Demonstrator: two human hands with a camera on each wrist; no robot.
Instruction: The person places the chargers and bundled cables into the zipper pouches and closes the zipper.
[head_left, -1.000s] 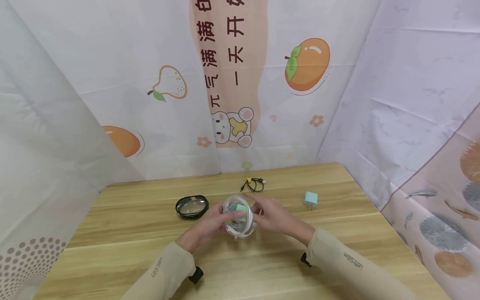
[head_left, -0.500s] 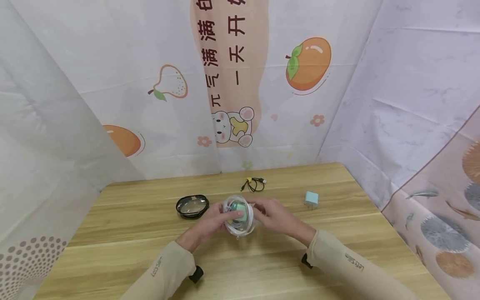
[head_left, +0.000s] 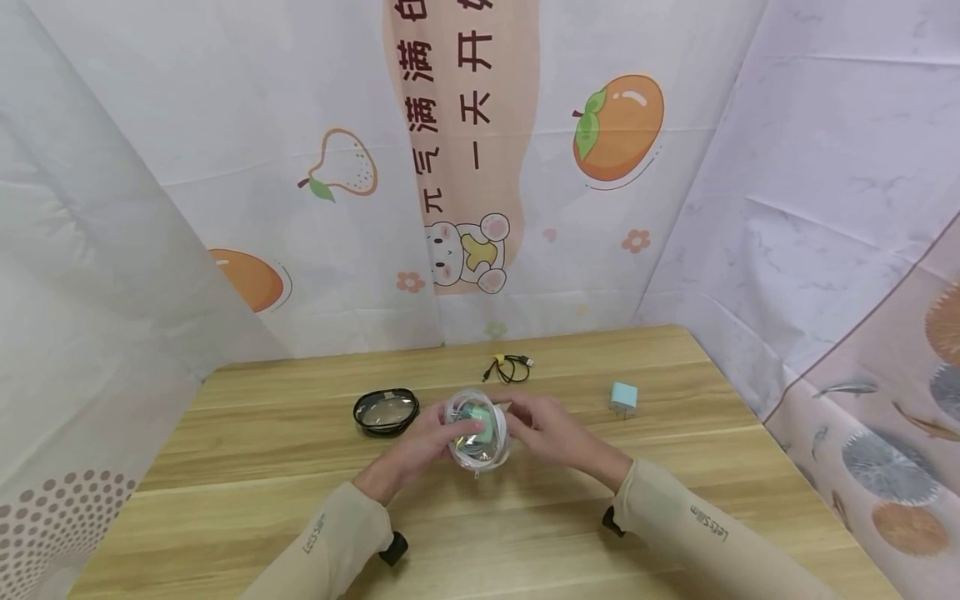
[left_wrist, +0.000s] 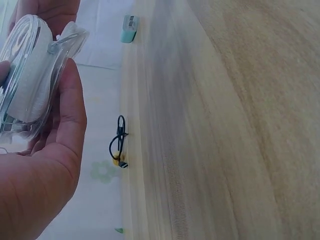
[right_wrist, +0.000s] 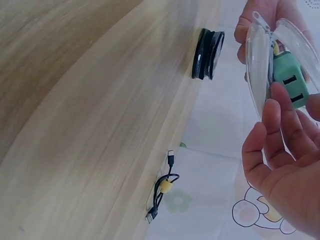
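A round clear zip pouch [head_left: 501,443] with white trim is held up between both hands over the table. My left hand [head_left: 420,443] grips its left side, with the thumb over the front. My right hand [head_left: 551,435] holds the right side, fingers curled at the rim. In the right wrist view the pouch gapes at the top beside its zipper pull [right_wrist: 260,21]. Inside it lies a mint-green charger plug [right_wrist: 286,67] with two USB ports, and my right fingertips are right by it. A pale coiled cable shows through the plastic, partly hidden by the left thumb.
A black-rimmed clear pouch [head_left: 385,413] lies left of the hands. Behind them is a black USB cable [head_left: 512,368] with a yellow tie. A light-blue charger plug [head_left: 623,398] sits to the right on the wooden table [head_left: 247,467]. Printed cloth hangs behind.
The right hand has drawn its fingers slightly down and in at the pouch's right rim, and the pouch has turned a little. The left hand keeps its grip; the things on the table stay put.
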